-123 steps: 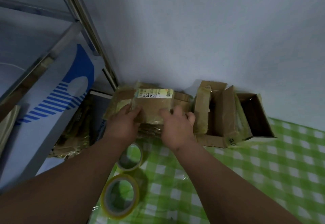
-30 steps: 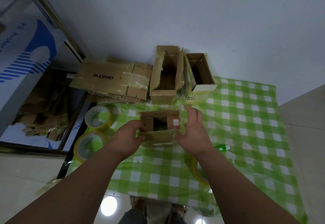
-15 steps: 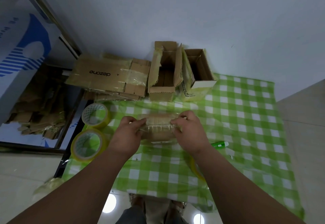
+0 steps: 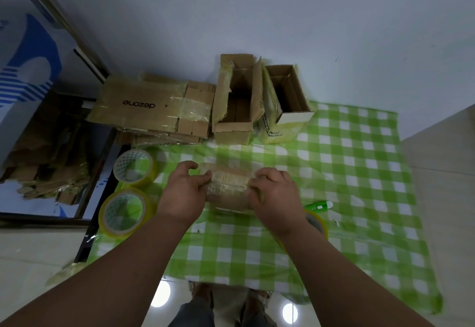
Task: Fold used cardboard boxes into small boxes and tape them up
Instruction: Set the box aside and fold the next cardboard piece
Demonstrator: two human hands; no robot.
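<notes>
- Midway, by the look of it: small box (image 4: 228,188) gripped at both ends on the checked cloth (image 4: 359,172), left hand (image 4: 183,193) and right hand (image 4: 276,198) curled round it, fingers (image 4: 203,176) pinching the taped top.
- Already standing open by the wall: two boxes (image 4: 235,111), (image 4: 288,100).
- Still flat and waiting: stack (image 4: 151,111) at the cloth's far left corner.
- Within reach: tape rolls (image 4: 135,167), (image 4: 124,212) just left of the hands; a third (image 4: 317,221) partly hidden under the right wrist.
- Untaped, judging by the open tops.
</notes>
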